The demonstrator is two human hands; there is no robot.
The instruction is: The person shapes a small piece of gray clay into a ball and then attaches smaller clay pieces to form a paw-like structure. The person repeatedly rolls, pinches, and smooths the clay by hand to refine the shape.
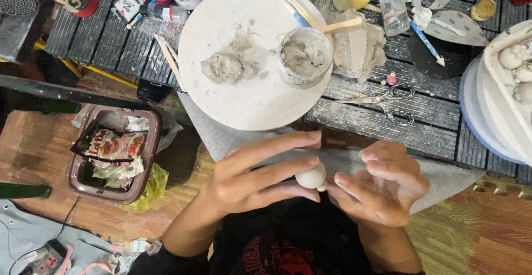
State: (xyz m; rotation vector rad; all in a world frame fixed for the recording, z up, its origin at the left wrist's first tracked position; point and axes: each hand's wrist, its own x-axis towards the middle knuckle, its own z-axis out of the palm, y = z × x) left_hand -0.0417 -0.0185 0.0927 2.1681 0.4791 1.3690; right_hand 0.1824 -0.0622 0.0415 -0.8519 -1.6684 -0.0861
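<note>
A small pale clay ball [312,177] sits between both my hands, low in the middle of the head view. My left hand [260,172] has its fingers stretched flat along the ball's left side. My right hand [379,183] curls its fingertips against the ball's right side. Above them a round white board [244,103] carries a lump of grey clay [223,67] and a small tub of grey paste [304,57] with a wooden stick resting across it.
A grey cloth [221,136] hangs over the table's front edge. Scissors [388,103] lie on the dark slatted table [382,125]. A brown bin [113,153] of wrappers stands on the floor at left. A pale tray [501,114] with clay balls is at right. Bottles crowd the back.
</note>
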